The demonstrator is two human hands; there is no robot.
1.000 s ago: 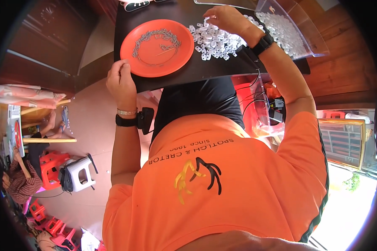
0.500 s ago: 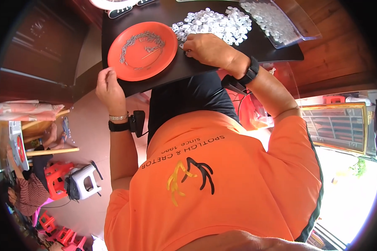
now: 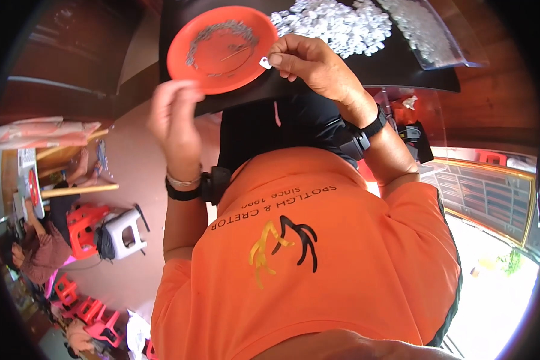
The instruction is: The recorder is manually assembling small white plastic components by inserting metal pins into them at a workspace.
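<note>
Between the thumb and forefinger of my right hand is a small white plastic piece with a hole, raised by the right rim of a round orange-red plate. Small thin grey metal pieces lie in a ring in the plate, with one longer thin stick among them. My left hand is smeared by motion at the plate's near left rim, and whether its fingers hold anything is unclear. Behind my right hand spreads a heap of similar white pieces.
A clear plastic tray of small translucent pieces sits at the right of the black table. On the floor to the left stand a white stool and red stools. Another person sits at a table there.
My right hand has come up from the edge of the heap with a white piece in its pinch. The left hand has left the plate's rim and moved slightly right and nearer to me.
</note>
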